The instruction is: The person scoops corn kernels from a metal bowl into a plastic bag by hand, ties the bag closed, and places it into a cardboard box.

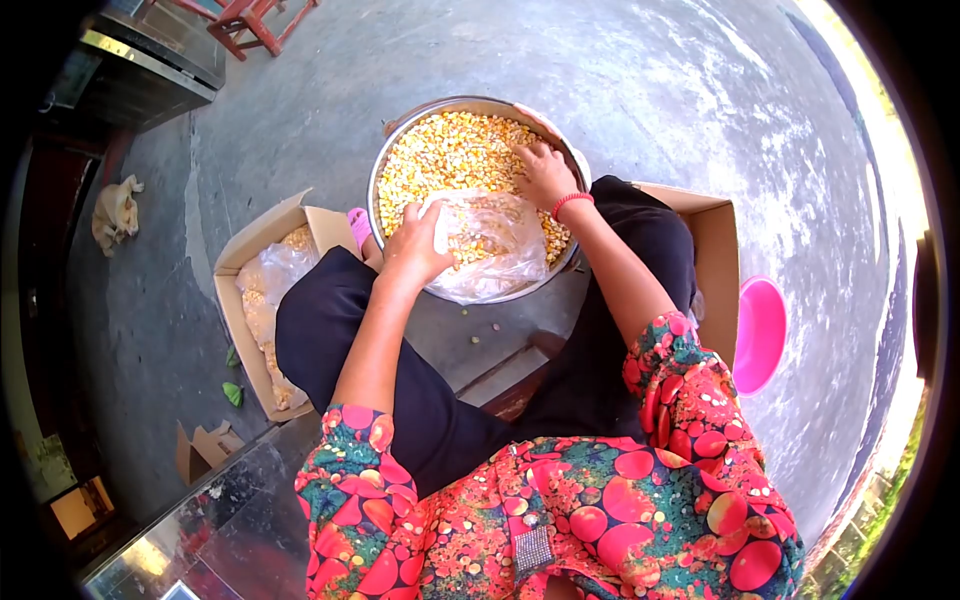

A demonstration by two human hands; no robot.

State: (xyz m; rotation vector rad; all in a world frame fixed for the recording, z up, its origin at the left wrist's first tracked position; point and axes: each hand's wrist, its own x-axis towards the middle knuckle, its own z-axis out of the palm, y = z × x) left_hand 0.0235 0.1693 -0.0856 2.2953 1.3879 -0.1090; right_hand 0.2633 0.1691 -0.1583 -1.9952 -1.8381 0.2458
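A round metal basin (377, 190) full of yellow and white corn kernels (450, 150) stands between my knees. Across its near part lies a clear plastic bag (495, 245) with some kernels in or under it. My left hand (418, 245) is closed on the bag's left edge, where something white shows beside the fingers. My right hand (547, 176), with a red band at the wrist, rests on the kernels at the basin's right side. Its fingers are bent and their tips are partly sunk in the corn; whether they grip any kernels is hidden.
To the left, a cardboard box (232, 300) holds filled plastic bags (262, 310). Another cardboard box (712, 260) stands by my right knee, beside a pink basin (762, 335). A red wooden stool (250, 22) and a cloth sack (117, 214) are farther off.
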